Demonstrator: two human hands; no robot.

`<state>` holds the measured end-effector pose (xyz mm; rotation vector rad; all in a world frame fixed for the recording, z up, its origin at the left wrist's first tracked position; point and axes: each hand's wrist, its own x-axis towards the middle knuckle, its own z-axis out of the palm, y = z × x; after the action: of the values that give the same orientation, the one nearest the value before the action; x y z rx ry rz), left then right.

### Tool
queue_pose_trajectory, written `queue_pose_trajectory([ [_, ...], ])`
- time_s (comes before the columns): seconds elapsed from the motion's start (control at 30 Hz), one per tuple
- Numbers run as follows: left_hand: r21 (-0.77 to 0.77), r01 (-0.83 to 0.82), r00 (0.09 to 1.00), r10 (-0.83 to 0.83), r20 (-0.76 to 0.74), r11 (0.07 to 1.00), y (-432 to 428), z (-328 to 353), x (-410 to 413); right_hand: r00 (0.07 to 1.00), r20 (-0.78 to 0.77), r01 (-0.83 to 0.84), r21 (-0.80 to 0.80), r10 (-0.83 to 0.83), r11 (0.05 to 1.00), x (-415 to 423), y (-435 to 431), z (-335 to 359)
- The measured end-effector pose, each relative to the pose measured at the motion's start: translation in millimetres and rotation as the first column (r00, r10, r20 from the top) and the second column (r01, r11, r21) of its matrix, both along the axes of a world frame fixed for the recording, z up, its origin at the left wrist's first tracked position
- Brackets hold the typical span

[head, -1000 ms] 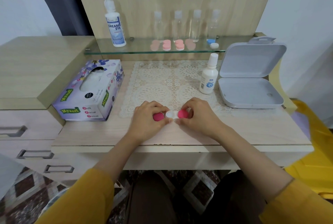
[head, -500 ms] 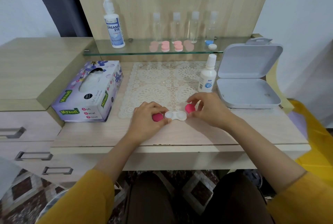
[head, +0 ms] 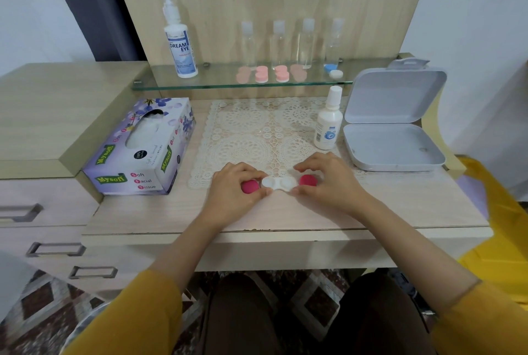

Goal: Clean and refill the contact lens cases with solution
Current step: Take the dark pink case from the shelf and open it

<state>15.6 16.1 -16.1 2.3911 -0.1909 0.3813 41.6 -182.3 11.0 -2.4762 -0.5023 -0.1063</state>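
Note:
A white double-well contact lens case (head: 279, 183) lies uncapped on the desk at the front edge of the lace mat (head: 257, 131). My left hand (head: 233, 191) holds a pink cap (head: 250, 186) just left of the case, fingers curled over it. My right hand (head: 328, 180) holds the other pink cap (head: 308, 180) just right of the case. A small white solution bottle (head: 328, 121) stands behind my right hand. A larger solution bottle (head: 179, 43) stands on the glass shelf (head: 217, 83).
A tissue box (head: 143, 148) sits at the left. An open grey hinged box (head: 393, 126) sits at the right. The shelf also carries several clear bottles (head: 305, 43), pink lens cases (head: 261, 74) and a blue-and-white case (head: 333, 71). Drawers lie at the lower left.
Both pink caps have come off the white case. My right hand moved its cap rightward and down beside the case; my left hand stays with its cap on the left.

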Motion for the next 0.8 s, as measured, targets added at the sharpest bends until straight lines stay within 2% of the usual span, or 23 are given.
queue_pose_trajectory([
  [0.37,0.023,0.001,1.0,-0.001,-0.006,1.0,0.8,1.1,-1.0,1.0,0.022,-0.017,0.145,0.014,0.989,-7.3,9.6,-10.2],
  [0.6,0.03,-0.014,1.0,0.014,-0.003,0.999,-0.1,2.0,-2.6,0.999,0.008,0.035,0.28,-0.039,0.959,-6.8,5.3,-6.3],
  [0.8,0.005,-0.014,0.998,0.014,-0.054,1.0,-1.1,5.4,1.6,0.988,-0.08,0.152,0.417,-0.13,0.896,0.2,-23.6,15.8],
])
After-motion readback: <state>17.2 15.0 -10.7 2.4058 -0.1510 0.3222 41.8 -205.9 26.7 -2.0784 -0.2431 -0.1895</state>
